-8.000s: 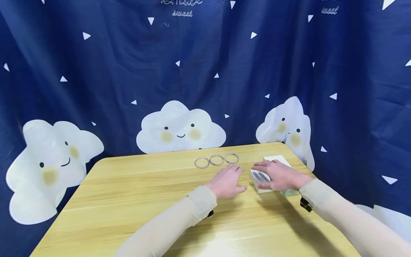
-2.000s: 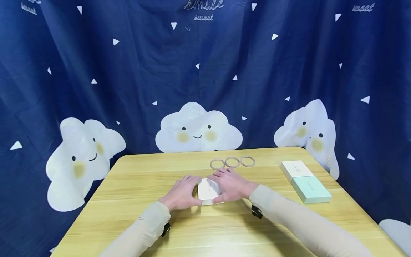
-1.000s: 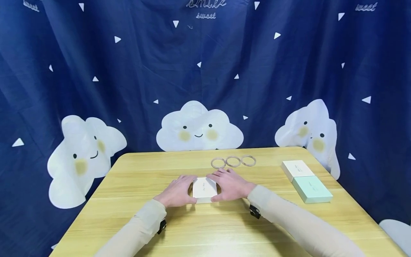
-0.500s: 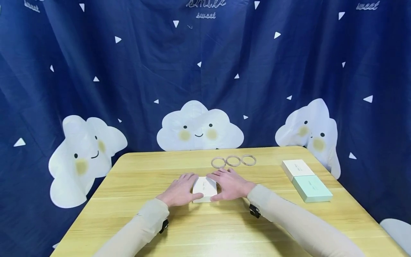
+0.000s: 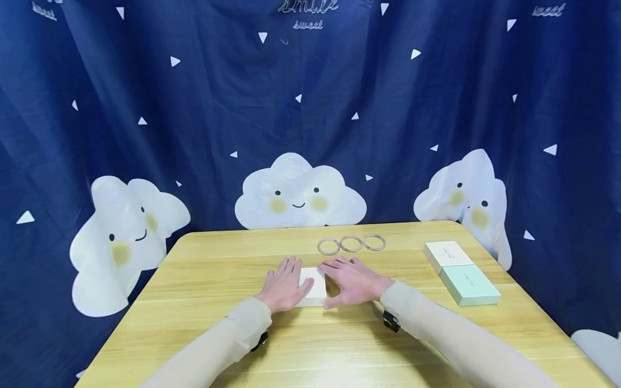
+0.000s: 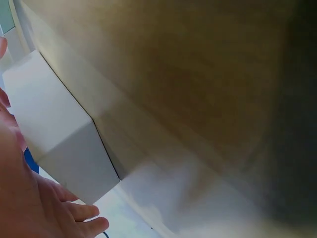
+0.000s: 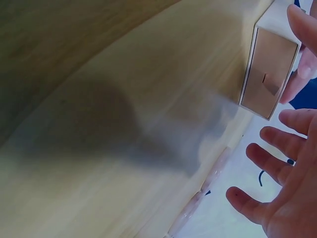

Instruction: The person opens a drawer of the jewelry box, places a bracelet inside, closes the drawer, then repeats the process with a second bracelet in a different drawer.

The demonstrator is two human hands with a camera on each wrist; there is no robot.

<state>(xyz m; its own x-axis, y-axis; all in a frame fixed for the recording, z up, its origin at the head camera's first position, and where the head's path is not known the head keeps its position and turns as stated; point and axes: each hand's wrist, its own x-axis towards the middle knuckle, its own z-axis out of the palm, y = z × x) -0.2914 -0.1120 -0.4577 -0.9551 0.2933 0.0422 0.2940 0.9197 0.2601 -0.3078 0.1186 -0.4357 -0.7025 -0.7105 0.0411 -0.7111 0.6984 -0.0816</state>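
In the middle of the table lies a small white box with faint lettering on top. My left hand rests over its left part, fingers straight and pointing away from me, thumb laid across the lid. The right end is a tan panel with a small dark slit, framed by white walls, seen in the right wrist view. My right hand hovers beside that end, fingers spread and holding nothing; fingers apart from the box in the right wrist view. The left wrist view shows the box's plain white sides.
Three thin pinkish rings lie in a row behind the hands. At the right, another white box touches a mint-green box. A blue curtain with clouds hangs behind the wooden table.
Eight seconds ago my right hand was on a white box at the right; now it is at the centre. Lately my left hand has slid right onto its top and my right hand has come off it.
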